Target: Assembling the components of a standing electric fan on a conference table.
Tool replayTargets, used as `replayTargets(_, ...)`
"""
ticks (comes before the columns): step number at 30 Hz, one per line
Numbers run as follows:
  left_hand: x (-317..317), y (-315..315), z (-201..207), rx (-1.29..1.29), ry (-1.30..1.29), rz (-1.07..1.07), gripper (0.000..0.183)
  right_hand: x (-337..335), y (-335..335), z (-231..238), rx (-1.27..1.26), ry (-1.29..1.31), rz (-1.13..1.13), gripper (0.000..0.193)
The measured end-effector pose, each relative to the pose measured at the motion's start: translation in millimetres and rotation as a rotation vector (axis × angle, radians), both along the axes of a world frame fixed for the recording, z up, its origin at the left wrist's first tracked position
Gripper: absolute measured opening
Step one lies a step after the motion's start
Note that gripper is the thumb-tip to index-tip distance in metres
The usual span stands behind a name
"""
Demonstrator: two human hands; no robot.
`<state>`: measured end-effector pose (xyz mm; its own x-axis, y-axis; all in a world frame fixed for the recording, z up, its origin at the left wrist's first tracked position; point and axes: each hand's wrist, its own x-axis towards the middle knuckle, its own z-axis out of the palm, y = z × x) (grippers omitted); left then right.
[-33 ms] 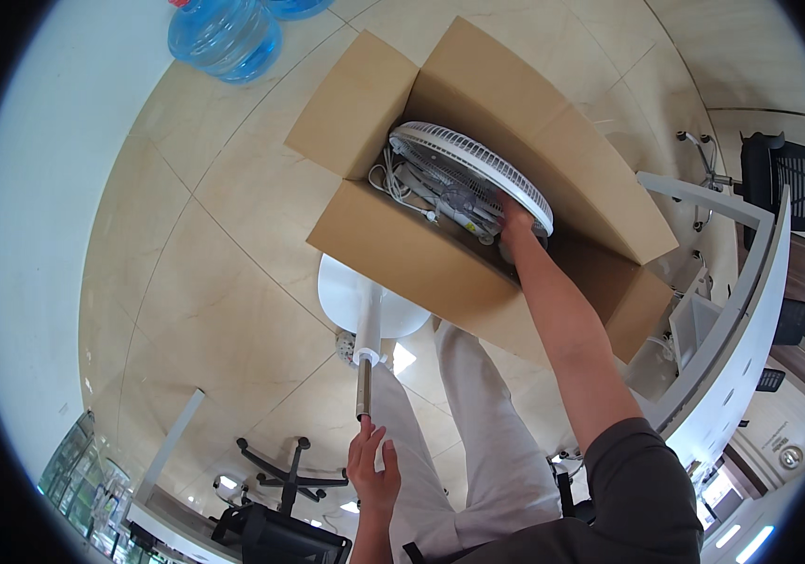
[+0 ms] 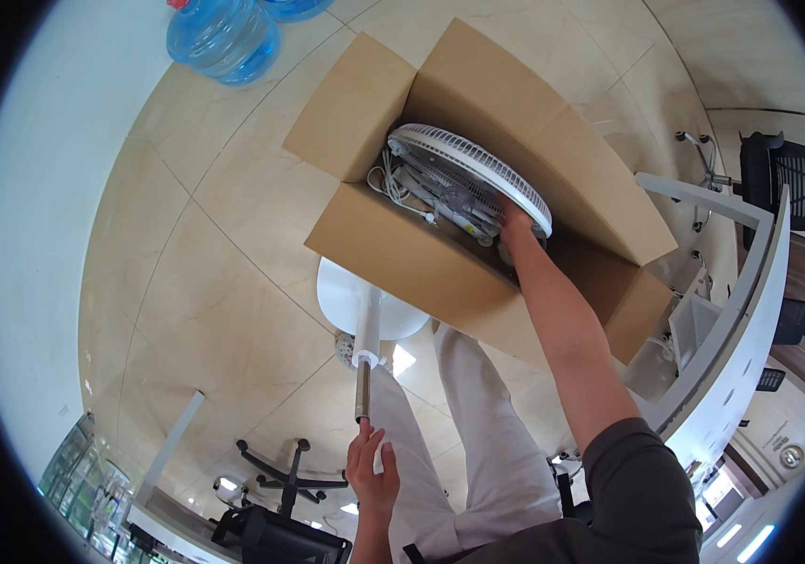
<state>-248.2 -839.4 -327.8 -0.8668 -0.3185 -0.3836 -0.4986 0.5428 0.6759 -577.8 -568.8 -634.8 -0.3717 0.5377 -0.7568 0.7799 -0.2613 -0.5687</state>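
My right hand [image 2: 513,222] reaches into an open cardboard box [image 2: 600,160], beside a white fan grille [image 2: 478,158] standing on edge. Its fingers are hidden by the grille's rim, so their grip does not show. Around it in the box lie a coiled white power cord [image 2: 391,180] and clear and white fan parts [image 2: 454,202]. My left hand [image 2: 372,477] is open, with a fingertip at the top end of a metal pole [image 2: 363,390]. That pole rises from a white stand with a rounded base [image 2: 337,287], partly covered by a box flap.
Large blue water bottles [image 2: 224,42] stand by the wall at the upper left. A white curved desk [image 2: 750,301] runs along the right, with a black office chair [image 2: 797,183] behind it. Another black chair [image 2: 280,536] is at the lower left. My legs are just below the box.
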Motion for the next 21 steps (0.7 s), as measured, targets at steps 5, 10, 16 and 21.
replayTargets(5,-2.2,6.0,-0.4,0.001,0.010,-0.017,0.019,-1.3,41.7,-34.5,-0.076,0.033,-0.043,0.049)
replayTargets(10,-1.0,6.6,2.2,-0.036,-0.014,0.019,0.022,7.2,-0.8,6.6,-0.041,0.041,0.040,0.062)
replayTargets(16,-6.1,6.5,4.4,-0.052,-0.020,-0.008,0.023,5.2,2.6,-19.2,0.105,0.252,-0.010,0.060)
replayTargets(21,-10.9,13.7,10.8,-0.042,-0.061,0.041,0.021,34.2,15.8,-12.9,0.481,0.360,0.729,0.043)
